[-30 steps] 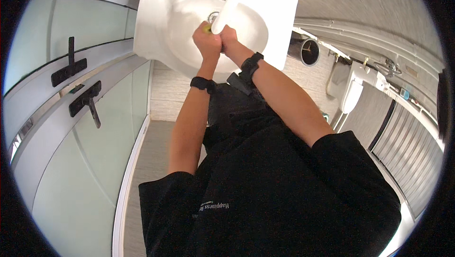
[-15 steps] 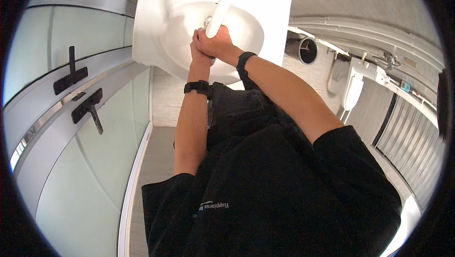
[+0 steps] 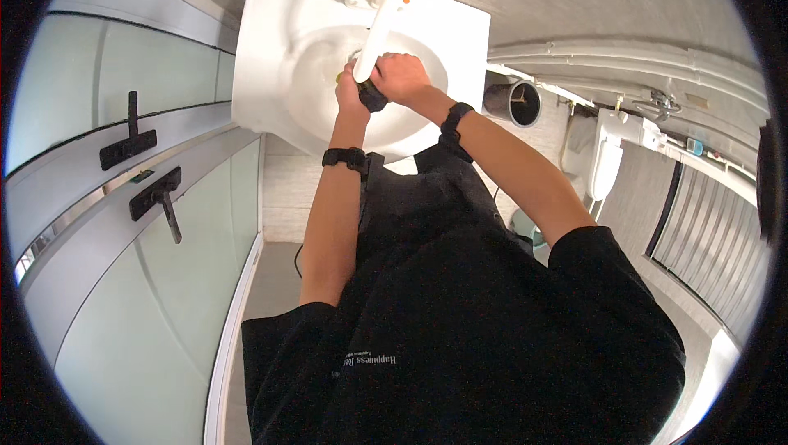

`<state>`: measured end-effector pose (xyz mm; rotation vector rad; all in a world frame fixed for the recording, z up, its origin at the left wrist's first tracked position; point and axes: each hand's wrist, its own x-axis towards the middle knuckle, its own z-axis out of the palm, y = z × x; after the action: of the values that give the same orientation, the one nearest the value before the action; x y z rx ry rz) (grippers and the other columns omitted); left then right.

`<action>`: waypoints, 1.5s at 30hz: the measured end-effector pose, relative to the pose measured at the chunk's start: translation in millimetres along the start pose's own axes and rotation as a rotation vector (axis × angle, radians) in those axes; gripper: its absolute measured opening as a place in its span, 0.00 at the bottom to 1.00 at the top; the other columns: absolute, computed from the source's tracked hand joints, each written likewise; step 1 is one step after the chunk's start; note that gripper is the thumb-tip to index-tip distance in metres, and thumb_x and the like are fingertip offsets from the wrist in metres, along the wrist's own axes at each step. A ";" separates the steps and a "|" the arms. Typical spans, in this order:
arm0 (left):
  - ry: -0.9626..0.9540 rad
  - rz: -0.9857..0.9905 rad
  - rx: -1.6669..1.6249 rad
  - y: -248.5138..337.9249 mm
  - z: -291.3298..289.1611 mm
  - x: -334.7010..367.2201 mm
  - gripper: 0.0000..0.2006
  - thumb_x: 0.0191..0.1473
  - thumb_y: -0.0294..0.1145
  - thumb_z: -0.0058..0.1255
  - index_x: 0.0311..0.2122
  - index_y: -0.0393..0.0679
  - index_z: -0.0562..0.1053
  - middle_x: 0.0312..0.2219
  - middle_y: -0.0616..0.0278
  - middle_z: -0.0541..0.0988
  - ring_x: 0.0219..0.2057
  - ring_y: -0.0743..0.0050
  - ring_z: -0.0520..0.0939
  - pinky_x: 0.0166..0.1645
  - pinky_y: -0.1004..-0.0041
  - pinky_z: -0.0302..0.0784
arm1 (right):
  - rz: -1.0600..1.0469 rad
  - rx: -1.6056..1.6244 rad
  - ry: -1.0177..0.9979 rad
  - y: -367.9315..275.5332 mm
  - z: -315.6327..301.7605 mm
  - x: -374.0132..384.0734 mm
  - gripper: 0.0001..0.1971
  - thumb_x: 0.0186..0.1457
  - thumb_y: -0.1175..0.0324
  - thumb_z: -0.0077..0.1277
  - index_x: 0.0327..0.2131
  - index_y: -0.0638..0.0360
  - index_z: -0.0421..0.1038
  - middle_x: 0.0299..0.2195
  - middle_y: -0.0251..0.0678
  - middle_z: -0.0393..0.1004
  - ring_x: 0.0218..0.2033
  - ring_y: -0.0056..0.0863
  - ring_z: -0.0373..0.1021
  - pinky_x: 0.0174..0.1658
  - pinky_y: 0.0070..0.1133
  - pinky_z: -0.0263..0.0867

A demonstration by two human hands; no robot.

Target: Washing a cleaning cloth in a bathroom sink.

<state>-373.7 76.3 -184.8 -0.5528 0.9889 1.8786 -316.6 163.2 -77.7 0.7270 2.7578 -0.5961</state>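
While the left hand (image 3: 351, 92) and right hand (image 3: 400, 77) squeeze together on a dark cloth (image 3: 372, 97) under the long white tap (image 3: 377, 28), it looks soft, wet and light, best gripped around its bunched middle.

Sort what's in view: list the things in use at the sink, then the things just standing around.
In use: white sink; long white faucet spout; dark object gripped between left hand and right hand.

Standing around: black bin; toilet; glass door with black handles.
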 end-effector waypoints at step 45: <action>0.206 0.925 1.676 -63.4 137.9 -97.6 0.09 0.42 0.36 0.51 0.26 0.40 0.74 0.21 0.55 0.75 0.24 0.55 0.76 0.30 0.58 0.72 | 0.276 2.212 -1.087 136.4 41.2 -23.8 0.31 0.52 0.37 0.40 0.43 0.57 0.67 0.40 0.40 0.72 0.40 0.33 0.71 0.45 0.30 0.68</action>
<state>-267.7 155.1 -61.8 0.8622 2.6893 0.9214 -221.8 243.5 -151.4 0.5233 0.1664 -2.6017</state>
